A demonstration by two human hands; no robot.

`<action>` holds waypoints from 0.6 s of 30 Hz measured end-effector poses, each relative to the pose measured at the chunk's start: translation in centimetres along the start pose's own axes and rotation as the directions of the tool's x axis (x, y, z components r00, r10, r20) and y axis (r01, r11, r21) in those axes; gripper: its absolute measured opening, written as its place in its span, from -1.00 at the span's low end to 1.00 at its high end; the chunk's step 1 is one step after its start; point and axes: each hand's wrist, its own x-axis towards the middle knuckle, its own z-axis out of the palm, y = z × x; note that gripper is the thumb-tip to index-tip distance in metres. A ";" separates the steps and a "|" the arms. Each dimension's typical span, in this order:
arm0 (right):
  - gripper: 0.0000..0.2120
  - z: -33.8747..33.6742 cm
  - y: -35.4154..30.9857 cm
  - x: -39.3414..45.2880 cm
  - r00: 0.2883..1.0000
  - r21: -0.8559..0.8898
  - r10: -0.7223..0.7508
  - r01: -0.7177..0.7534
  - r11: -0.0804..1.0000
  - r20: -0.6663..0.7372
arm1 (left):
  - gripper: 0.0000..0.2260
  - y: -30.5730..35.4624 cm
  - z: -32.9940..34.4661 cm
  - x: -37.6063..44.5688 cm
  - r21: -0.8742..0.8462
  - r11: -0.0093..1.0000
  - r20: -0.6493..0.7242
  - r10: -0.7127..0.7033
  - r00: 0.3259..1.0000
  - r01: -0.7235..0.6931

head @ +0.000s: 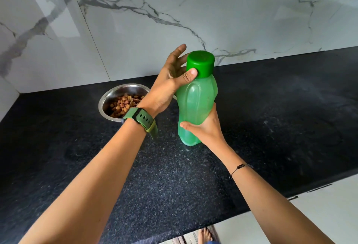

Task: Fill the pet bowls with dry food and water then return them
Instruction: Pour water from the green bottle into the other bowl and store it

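- Marble-veined white wall tiles back a black speckled worktop, which fills most of the view.
- Centre stage, a translucent green bottle stands upright, its base at or just above the worktop; contact is hard to judge.
- Dark green cap sits on top of the bottle, closed.
- Left hand is up at the neck: thumb pressed against the lower edge of the cap, fingers spread out behind it, so the grasp is on the cap.
- A green watch strap wraps the left wrist.
- Right hand is wrapped around the lower body of the bottle, thumb across the front, steadying it.
- A thin dark beaded bracelet circles the right wrist.
- Behind the left wrist, a steel bowl rests on the worktop near the wall, partly hidden by the arm.
- Brown dry kibble lies in the bowl, covering the bottom.
- Bowl and bottle sit near each other, not touching.
- Bottom edge: bare toes on a pale floor.
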 end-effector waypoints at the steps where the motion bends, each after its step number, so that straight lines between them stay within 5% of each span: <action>1: -0.10 0.0 0.0 0.0 1.000 0.000 -0.002 0.002 1.000 0.003 | -0.05 0.3 -0.1 0.1 0.012 1.000 0.021 -0.007 1.000 0.007; 4: -0.10 -0.1 -0.1 0.1 1.000 -0.007 -0.001 0.001 1.000 0.008 | -0.27 1.0 0.5 0.4 0.095 0.995 0.025 -0.010 1.000 0.008; 7: -0.11 0.0 0.0 0.2 1.000 -0.021 0.012 -0.012 1.000 0.007 | -0.60 1.2 2.4 0.2 0.213 0.977 -0.142 0.020 0.990 0.011; 12: -0.15 0.3 0.0 0.7 0.999 -0.003 0.043 -0.043 0.999 -0.001 | -0.57 0.6 6.0 -1.5 0.358 0.934 -0.448 0.175 0.877 -0.003; 15: -0.23 0.6 0.3 1.1 0.999 0.007 0.043 -0.043 0.999 -0.027 | -0.62 -0.2 7.2 -3.2 0.291 0.953 -0.522 0.236 0.820 -0.089; 18: -0.18 0.7 0.5 1.0 0.998 0.008 0.057 -0.057 0.998 -0.031 | -0.89 -0.6 6.3 -3.5 0.159 0.960 -0.574 0.281 0.769 -0.232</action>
